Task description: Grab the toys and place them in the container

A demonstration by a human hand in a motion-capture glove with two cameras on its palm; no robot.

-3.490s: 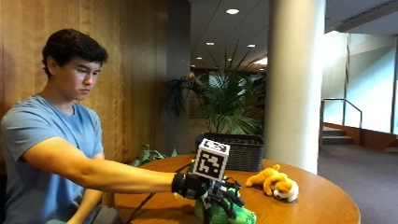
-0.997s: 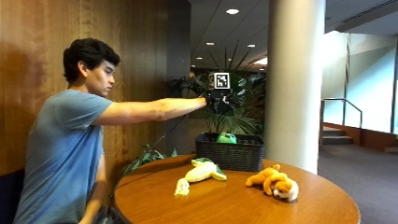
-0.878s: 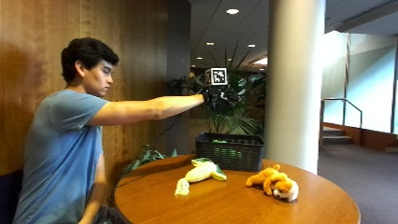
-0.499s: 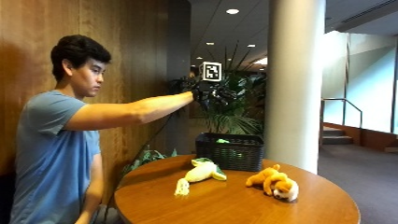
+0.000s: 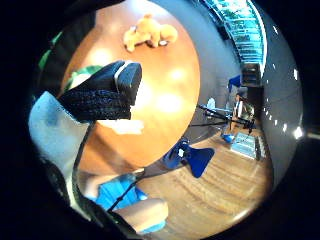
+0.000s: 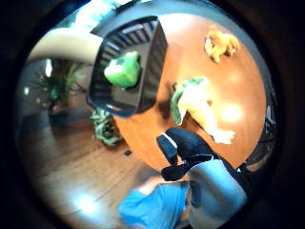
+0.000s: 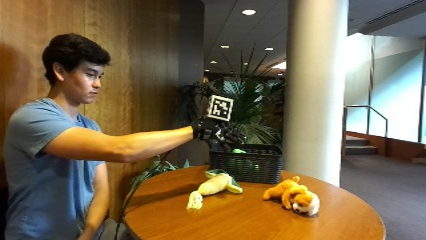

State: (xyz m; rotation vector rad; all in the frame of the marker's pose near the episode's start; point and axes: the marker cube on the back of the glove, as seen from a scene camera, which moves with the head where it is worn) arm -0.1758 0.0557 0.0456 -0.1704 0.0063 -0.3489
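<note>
Outside view — gloved hands [image 7: 216, 134] released, above table [image 7: 253, 220] — green toy [image 6: 123, 69] in basket [image 7: 245, 164] beyond.

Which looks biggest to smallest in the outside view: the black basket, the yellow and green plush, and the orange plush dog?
1. Black basket, clearly largest.
2 and 3. Yellow and green plush and orange plush dog look about alike; the dog lies nearer the camera, so I will not rank them.
</note>
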